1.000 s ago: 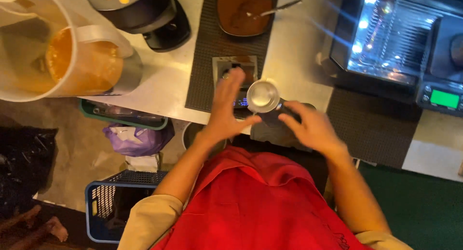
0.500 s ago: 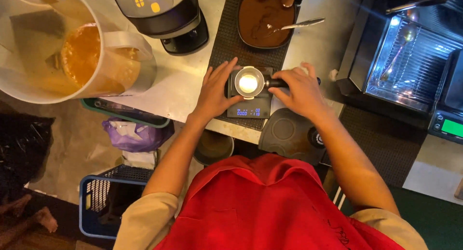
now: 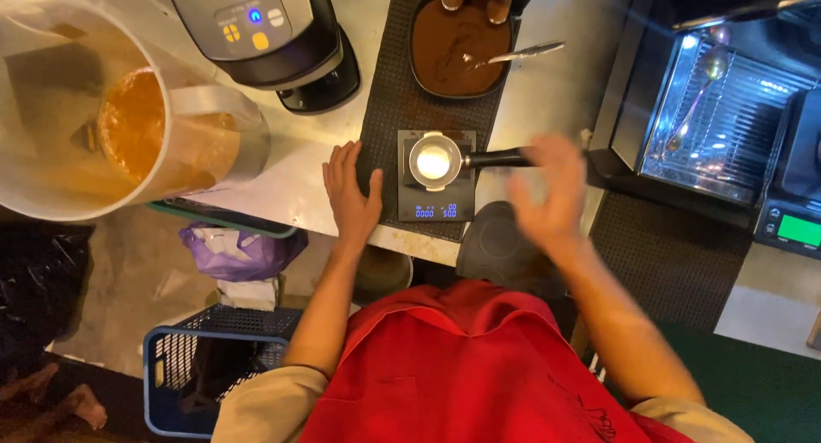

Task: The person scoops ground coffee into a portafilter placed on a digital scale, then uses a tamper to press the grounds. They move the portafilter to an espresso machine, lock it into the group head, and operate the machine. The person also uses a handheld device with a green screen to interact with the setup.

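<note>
Portafilter [image 3: 445, 161] resting on a small black scale [image 3: 434, 186], scale sitting at the near edge of the dark ribbed mat [image 3: 385, 101] on the desk [image 3: 547, 92]. Round basket over the middle of the scale, filled with something pale and brightly lit; black handle [image 3: 500, 158] running out to the right, roughly level with the desk's front edge. Long axis therefore left to right, basket end left, handle end pointing right.

Right hand [image 3: 547, 191] just at the tip of that handle, open, fingers spread and blurred, apparently clear of the handle though blur makes contact hard to rule out. Handle lying directly ahead of and slightly left of this hand, so the nearer of the two to the gripping end.

Left hand [image 3: 351, 195] flat on the desk, palm down, fingers together and open, gripping nothing, thumb at the mat's left edge just beside the scale. Basket end lying to its right, near but apart.

Farther back on the mat, a dark tray of brown grounds [image 3: 453, 45] with a spoon [image 3: 513, 56] lying across it.
</note>
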